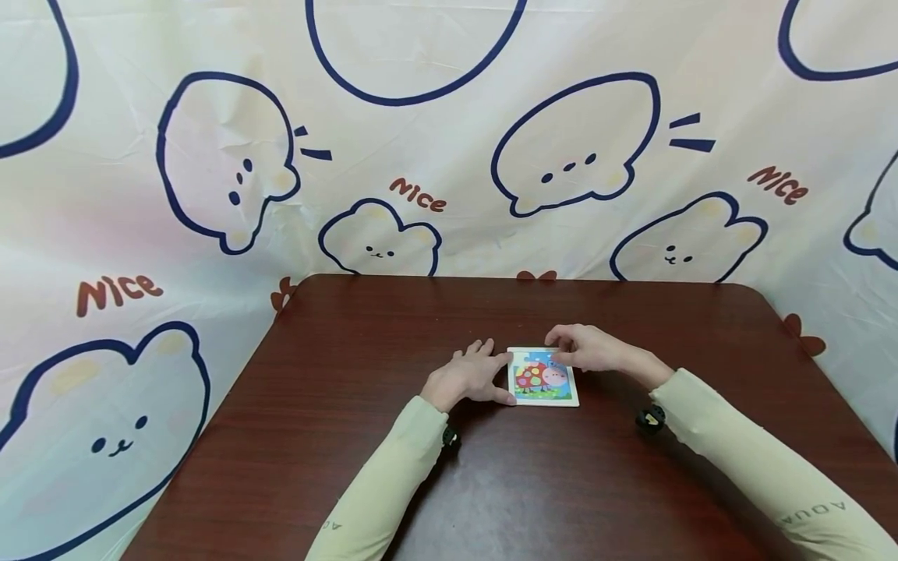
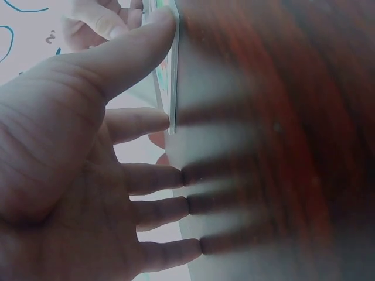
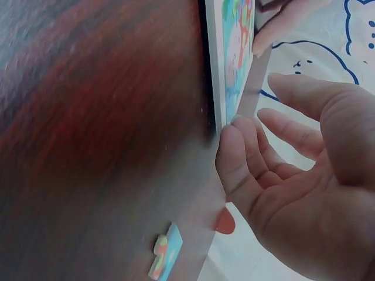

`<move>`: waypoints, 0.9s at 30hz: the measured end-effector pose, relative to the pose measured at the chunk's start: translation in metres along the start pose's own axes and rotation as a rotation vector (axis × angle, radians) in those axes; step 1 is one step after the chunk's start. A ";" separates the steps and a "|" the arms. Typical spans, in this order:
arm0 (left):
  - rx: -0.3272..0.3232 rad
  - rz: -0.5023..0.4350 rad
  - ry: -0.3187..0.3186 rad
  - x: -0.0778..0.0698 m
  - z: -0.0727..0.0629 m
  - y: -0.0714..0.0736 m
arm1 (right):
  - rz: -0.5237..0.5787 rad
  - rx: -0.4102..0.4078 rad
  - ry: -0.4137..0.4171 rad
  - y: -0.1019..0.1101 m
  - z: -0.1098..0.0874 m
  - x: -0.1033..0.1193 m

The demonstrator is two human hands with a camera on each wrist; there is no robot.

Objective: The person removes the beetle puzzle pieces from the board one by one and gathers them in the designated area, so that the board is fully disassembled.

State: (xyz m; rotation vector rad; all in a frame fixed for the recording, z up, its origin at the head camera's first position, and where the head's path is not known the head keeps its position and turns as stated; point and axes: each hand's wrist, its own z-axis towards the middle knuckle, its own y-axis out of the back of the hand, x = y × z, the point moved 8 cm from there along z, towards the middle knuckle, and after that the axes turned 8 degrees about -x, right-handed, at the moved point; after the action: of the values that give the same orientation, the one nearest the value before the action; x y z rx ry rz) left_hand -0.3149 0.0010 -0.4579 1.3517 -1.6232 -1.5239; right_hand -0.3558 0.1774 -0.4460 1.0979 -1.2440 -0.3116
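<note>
A ladybug jigsaw puzzle point(image 1: 542, 379) in a white frame lies flat on the brown table. My left hand point(image 1: 474, 374) spreads along its left side, thumb and index fingertip right at the frame's edge and the other fingers on the tabletop. Over the far right part of the picture is my right hand point(image 1: 588, 347), fingers bent. In the right wrist view one fingertip point(image 3: 229, 140) meets the puzzle's corner, and the thumb stands apart from it. A loose puzzle piece point(image 3: 167, 252), blue with some red and yellow, lies on the table beyond that hand.
The dark wooden table point(image 1: 316, 436) reaches back to a pale curtain point(image 1: 449, 148) printed with cartoon outlines and "Nice". More of the same cloth hangs at both sides. Each wrist wears a small black device point(image 1: 651, 419).
</note>
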 end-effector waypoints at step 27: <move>0.006 -0.039 0.006 -0.001 -0.002 0.002 | -0.133 0.001 0.013 -0.013 0.004 0.005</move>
State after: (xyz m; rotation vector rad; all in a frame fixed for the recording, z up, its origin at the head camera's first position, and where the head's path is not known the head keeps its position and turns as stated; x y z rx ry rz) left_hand -0.3134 0.0010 -0.4552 1.3978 -1.6076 -1.5369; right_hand -0.3527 0.1655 -0.4541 1.1840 -1.1619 -0.4045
